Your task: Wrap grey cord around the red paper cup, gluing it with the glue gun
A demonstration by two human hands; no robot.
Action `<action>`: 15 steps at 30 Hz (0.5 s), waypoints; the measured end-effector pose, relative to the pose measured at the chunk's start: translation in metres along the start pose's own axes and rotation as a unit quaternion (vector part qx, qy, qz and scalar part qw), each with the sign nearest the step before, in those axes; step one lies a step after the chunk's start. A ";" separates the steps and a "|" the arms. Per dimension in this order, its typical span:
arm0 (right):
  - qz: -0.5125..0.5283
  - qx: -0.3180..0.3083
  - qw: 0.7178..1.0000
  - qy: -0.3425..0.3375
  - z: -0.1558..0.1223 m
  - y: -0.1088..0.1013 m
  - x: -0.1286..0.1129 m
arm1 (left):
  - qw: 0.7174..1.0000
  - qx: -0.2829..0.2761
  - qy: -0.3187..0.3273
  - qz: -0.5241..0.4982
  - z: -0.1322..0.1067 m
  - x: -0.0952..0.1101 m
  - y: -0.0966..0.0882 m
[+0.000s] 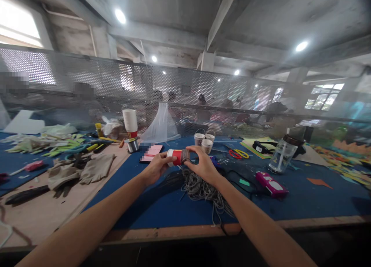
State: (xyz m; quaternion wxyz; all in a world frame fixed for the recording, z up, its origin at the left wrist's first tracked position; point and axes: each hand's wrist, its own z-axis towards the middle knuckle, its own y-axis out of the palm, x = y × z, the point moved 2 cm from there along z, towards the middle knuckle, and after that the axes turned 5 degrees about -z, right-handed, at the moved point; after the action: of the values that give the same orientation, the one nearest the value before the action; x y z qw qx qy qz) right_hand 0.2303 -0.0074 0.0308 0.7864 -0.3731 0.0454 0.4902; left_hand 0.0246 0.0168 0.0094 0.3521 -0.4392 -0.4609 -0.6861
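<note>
A paper cup (177, 157), red with a white end, lies sideways in the air above the table. Grey cord (185, 156) is wound round its right end. My left hand (155, 167) grips the white end between thumb and fingers. At the cord-wrapped end, the thumb and fingers of my right hand (204, 165) curve round and hold it. Below the right hand lies a loose heap of grey cord (199, 186). Behind it stand three small cord-wrapped cups with handles (206, 145). A pink-screened phone (151, 153) lies behind my left hand.
Left are gloves (97, 169), a wire spool (132, 145) and stacked paper cups (130, 121). Red-and-yellow scissors (239, 154), a purple box (271, 184) and a clear bottle (282, 155) lie or stand right. A perforated metal screen (185, 89) runs behind; people sit beyond it.
</note>
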 end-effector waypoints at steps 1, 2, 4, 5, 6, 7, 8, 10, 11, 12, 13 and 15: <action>-0.001 0.001 1.000 0.008 0.000 0.001 0.002 | 1.000 -0.001 0.005 0.001 0.000 0.001 0.001; -0.002 0.000 1.000 0.017 -0.001 0.002 0.005 | 1.000 -0.001 0.011 0.001 0.000 0.002 0.001; 0.000 -0.003 0.999 0.033 -0.001 0.004 0.010 | 1.000 -0.001 0.023 0.004 -0.001 0.003 0.002; 0.003 -0.005 0.999 0.038 -0.001 0.005 0.012 | 1.000 -0.001 0.028 0.006 -0.001 0.003 0.003; 0.007 -0.008 0.999 0.043 -0.001 0.006 0.014 | 1.000 0.000 0.030 0.008 -0.001 0.004 0.003; 0.013 -0.010 0.999 0.049 -0.001 0.007 0.015 | 0.999 -0.001 0.031 0.010 -0.001 0.004 0.003; 0.020 -0.012 0.998 0.057 -0.001 0.007 0.017 | 0.999 -0.004 0.030 0.013 -0.001 0.004 0.003; 0.032 -0.019 0.997 0.074 -0.001 0.009 0.018 | 0.999 -0.010 0.028 0.018 -0.001 0.003 0.003; 0.036 -0.024 0.996 0.078 -0.001 0.009 0.018 | 0.999 -0.013 0.028 0.020 0.000 0.002 0.002; 0.037 -0.028 0.996 0.081 -0.001 0.009 0.018 | 0.999 -0.014 0.028 0.023 0.000 0.001 0.001; 0.037 -0.031 0.996 0.080 -0.001 0.009 0.018 | 0.999 -0.012 0.029 0.024 0.001 0.000 0.000; 0.034 -0.030 0.996 0.073 -0.001 0.009 0.017 | 0.999 -0.006 0.029 0.023 0.003 -0.002 -0.002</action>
State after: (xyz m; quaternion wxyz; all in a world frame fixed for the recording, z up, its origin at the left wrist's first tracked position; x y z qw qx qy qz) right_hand 0.2324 0.0065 0.0177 0.7526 -0.4295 0.1005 0.4889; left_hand 0.0242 0.0200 0.0078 0.3782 -0.4316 -0.4362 -0.6931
